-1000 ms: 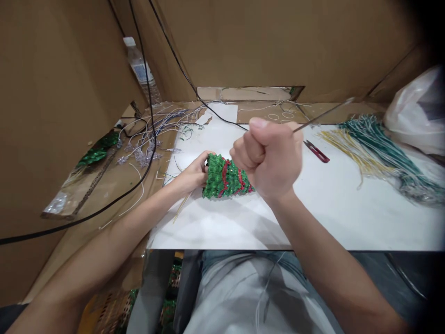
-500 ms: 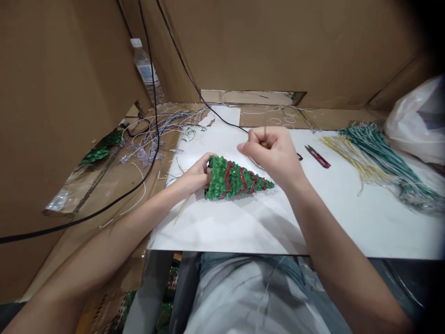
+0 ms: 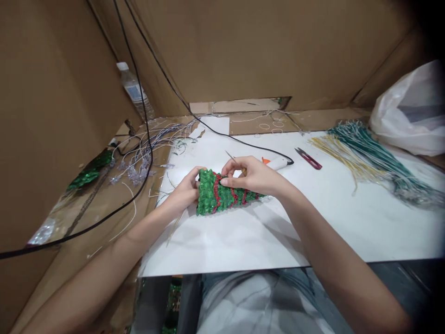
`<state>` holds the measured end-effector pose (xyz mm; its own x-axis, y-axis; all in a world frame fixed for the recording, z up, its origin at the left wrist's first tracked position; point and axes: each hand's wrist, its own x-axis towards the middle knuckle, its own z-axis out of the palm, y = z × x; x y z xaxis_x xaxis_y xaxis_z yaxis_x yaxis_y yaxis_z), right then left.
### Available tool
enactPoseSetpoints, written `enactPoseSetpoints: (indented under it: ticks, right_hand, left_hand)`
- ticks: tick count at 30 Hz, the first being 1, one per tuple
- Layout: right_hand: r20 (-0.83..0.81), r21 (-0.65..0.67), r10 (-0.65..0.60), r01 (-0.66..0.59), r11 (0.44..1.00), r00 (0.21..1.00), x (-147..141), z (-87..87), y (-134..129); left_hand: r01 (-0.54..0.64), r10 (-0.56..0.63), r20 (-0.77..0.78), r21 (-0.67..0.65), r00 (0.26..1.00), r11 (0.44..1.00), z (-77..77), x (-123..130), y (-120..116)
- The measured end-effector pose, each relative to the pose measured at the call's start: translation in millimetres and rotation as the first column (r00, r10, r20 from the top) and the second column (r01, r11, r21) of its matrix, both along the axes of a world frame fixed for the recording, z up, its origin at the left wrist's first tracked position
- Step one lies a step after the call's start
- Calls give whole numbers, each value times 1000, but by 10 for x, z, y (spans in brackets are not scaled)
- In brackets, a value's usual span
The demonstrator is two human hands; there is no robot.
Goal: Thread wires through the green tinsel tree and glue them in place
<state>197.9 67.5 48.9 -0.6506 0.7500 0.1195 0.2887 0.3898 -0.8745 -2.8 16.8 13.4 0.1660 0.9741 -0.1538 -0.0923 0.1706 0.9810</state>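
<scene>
At the board's near side, left hand (image 3: 182, 192) and right hand (image 3: 252, 176) pin a green beaded cone (image 3: 208, 199)

The cone lies on its side near the middle of a white board (image 3: 225, 246), wide end to the left and tip to the right, with red bands (image 3: 216, 197) winding around it. The left hand curls around the wide end, which keeps the rounded piece from rolling. The right hand comes in over the top, its fingertips pressed near a red band, so the two hands sit close together without clearly touching. That hand also pinches a thin pointed pick (image 3: 231, 156) with a wooden handle, its tip angled up and away from the beads.

Toward the board's back edge, a white pen-shaped tool (image 3: 278, 162) with an orange tip and red-handled snips (image 3: 308, 158) lie just beyond the working spot, within reach. Yellow and green wire bundles (image 3: 361, 160) spread across the right side, leaving the centre to the cone. Loose white and blue wires (image 3: 163, 139) sit on the bench (image 3: 104, 204) left of the board.
</scene>
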Motion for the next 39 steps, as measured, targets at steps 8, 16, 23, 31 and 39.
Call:
enactPoseSetpoints:
  ticks: [8,16,23,31,39]
  right_hand:
    - [10,47,56,-57,997,998,26,16,11]
    - [-41,24,94,-93,995,995,34,-16,44]
    - [-70,1,65,-65,998,995,39,8,14]
    - [-731,-278,-325,174,945,600,-317,239,-227]
    - [-877,-180,-175,32,983,448,-487,463,-425]
  left_hand:
    - [0,-2,-81,-25,997,1000,64,8,-9]
    - [-1,0,-30,-43,1000,999,43,8,0]
    - [5,-6,-27,-44,1000,999,33,0,7]
    - [-13,11,-78,-26,997,1000,63,27,-17]
    - [11,-12,-73,-11,997,1000,34,14,7]
